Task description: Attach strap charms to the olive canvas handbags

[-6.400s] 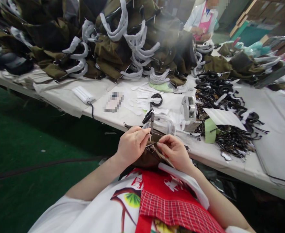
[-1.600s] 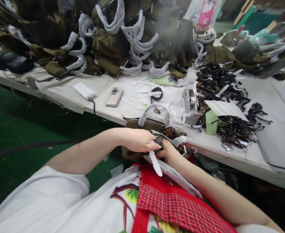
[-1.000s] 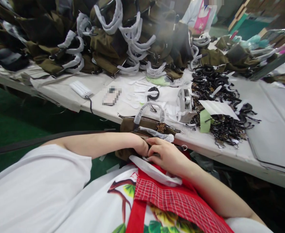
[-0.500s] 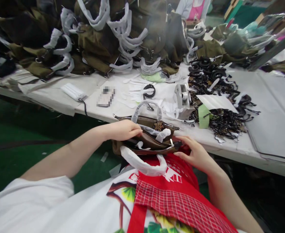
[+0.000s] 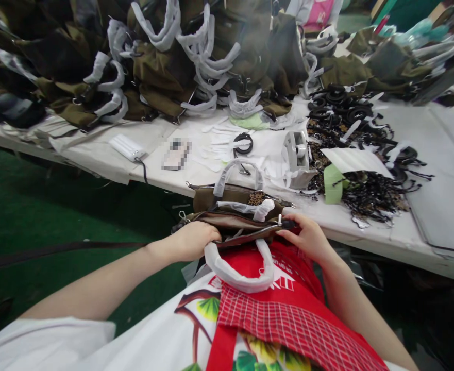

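Note:
An olive-brown handbag [image 5: 230, 198] with handles wrapped in white film rests against the table's front edge and the red apron. Its near compartment has a zipper, and a leopard-patterned piece shows at its far side. My left hand [image 5: 196, 240] is closed on the near left rim of the bag, fingertips partly hidden. At the zipper's right end, by the silver puller [image 5: 280, 219], my right hand [image 5: 306, 237] pinches the bag's dark corner between thumb and fingers. The near wrapped handle [image 5: 238, 275] hangs down over the apron.
Piled olive bags [image 5: 161, 77] line the back of the white table [image 5: 153, 172]. On it lie a phone [image 5: 176, 154], a white power strip [image 5: 126, 147], a coiled black strap [image 5: 244, 143], a tape dispenser [image 5: 297, 149] and a heap of black straps [image 5: 366, 190]. A person [image 5: 317, 13] stands beyond.
My left hand has moved down and toward me, from over the bag's opening to its near left rim. The near compartment looks more closed, and its handle has shifted down and right.

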`<state>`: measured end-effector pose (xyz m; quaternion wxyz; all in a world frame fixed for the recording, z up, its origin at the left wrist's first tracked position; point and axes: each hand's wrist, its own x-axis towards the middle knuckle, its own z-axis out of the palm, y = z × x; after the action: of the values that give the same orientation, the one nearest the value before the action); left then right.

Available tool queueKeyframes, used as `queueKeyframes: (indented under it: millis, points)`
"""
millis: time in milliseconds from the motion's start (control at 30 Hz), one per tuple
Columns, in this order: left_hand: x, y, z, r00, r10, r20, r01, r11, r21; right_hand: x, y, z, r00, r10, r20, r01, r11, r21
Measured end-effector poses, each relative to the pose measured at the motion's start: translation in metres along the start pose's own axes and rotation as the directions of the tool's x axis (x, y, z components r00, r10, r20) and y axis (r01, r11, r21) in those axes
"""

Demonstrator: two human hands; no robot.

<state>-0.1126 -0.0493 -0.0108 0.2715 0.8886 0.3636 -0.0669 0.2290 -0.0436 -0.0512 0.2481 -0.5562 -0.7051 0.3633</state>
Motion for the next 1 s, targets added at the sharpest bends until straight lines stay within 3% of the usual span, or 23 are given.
queueKeyframes:
  millis: [67, 133, 200, 367, 433, 600, 700, 767, 800, 833, 900, 933, 967, 1000]
  points:
    - [0.007, -0.012, -0.003, 0.999, -0.047, -0.007, 0.047, 0.998, -0.030, 0.003, 0.000, 0.001, 1.000, 0.013, -0.002, -0.013, 0.998, 0.056]
    - [0.013, -0.024, -0.011, 0.973, -0.156, -0.168, 0.153, 0.988, -0.032, 0.006, 0.000, 0.002, 1.000, 0.022, -0.016, -0.020, 0.995, 0.097]
    - [0.019, -0.033, -0.020, 0.904, -0.233, -0.357, 0.230, 0.972, -0.051, 0.010, -0.001, 0.002, 0.998, 0.029, -0.053, -0.023, 0.994, 0.108]
    - [0.033, -0.038, -0.040, 0.813, -0.206, -0.544, 0.125, 0.975, -0.182, 0.026, -0.015, -0.006, 0.989, 0.060, -0.132, -0.032, 0.978, 0.205]
    - [0.040, -0.035, -0.043, 0.782, -0.251, -0.571, 0.157, 0.965, -0.209, 0.035, -0.021, -0.011, 0.980, 0.076, -0.186, -0.035, 0.976, 0.215]
    - [0.075, -0.030, -0.030, 0.689, -0.545, -0.478, 0.538, 0.826, -0.166, 0.062, -0.013, -0.008, 0.939, 0.082, -0.335, -0.087, 0.996, 0.001]
    - [0.091, -0.030, -0.017, 0.670, -0.604, -0.431, 0.635, 0.767, -0.087, 0.070, -0.001, 0.000, 0.931, 0.037, -0.362, -0.067, 0.995, -0.070]
    - [0.089, -0.029, -0.009, 0.645, -0.581, -0.496, 0.607, 0.784, -0.130, 0.067, 0.004, 0.002, 0.931, 0.001, -0.364, -0.033, 0.996, -0.082]
    - [0.085, -0.027, -0.004, 0.594, -0.545, -0.592, 0.575, 0.802, -0.162, 0.064, 0.006, 0.001, 0.931, -0.023, -0.365, -0.008, 0.997, -0.082]
    - [0.079, -0.025, 0.001, 0.502, -0.482, -0.718, 0.532, 0.827, -0.183, 0.060, 0.007, -0.003, 0.928, -0.047, -0.369, 0.018, 0.996, -0.082]
    - [0.066, -0.021, 0.012, 0.254, -0.259, -0.932, 0.429, 0.894, -0.131, 0.052, 0.011, -0.014, 0.908, -0.072, -0.412, 0.038, 0.995, -0.090]
    - [0.061, -0.019, 0.018, 0.190, -0.144, -0.971, 0.387, 0.920, -0.061, 0.048, 0.014, -0.021, 0.890, -0.062, -0.451, 0.016, 0.994, -0.104]
    - [0.058, -0.018, 0.024, 0.208, -0.068, -0.976, 0.349, 0.937, 0.009, 0.047, 0.017, -0.030, 0.870, -0.036, -0.491, -0.030, 0.992, -0.126]
    - [0.057, -0.018, 0.029, 0.273, -0.025, -0.962, 0.316, 0.947, 0.064, 0.046, 0.021, -0.038, 0.854, 0.004, -0.521, -0.103, 0.982, -0.161]
